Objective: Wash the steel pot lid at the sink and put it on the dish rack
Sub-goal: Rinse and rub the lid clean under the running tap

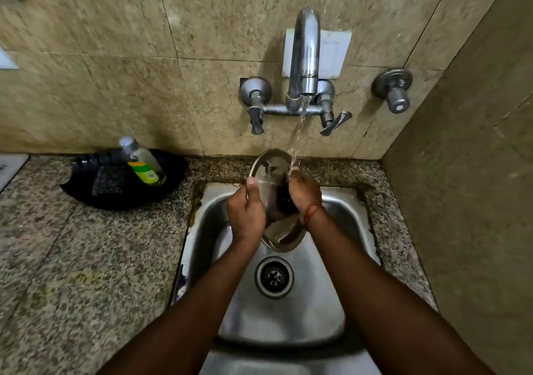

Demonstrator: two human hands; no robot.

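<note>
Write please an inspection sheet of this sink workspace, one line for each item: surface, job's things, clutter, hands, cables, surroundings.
Surface: speckled granite counter around a steel sink; drain uncovered.
Job's things: steel pot lid held tilted over the sink, under running water from the tap; no dish rack in view.
Clutter: black tray on the counter, holding a soap bottle and a dark scrub pad.
Hands: left hand grips the lid's left edge; right hand is on its face, red thread at the wrist.
Cables: nothing seen.
Surroundings: beige tiled wall; a separate valve to the right of the tap.
</note>
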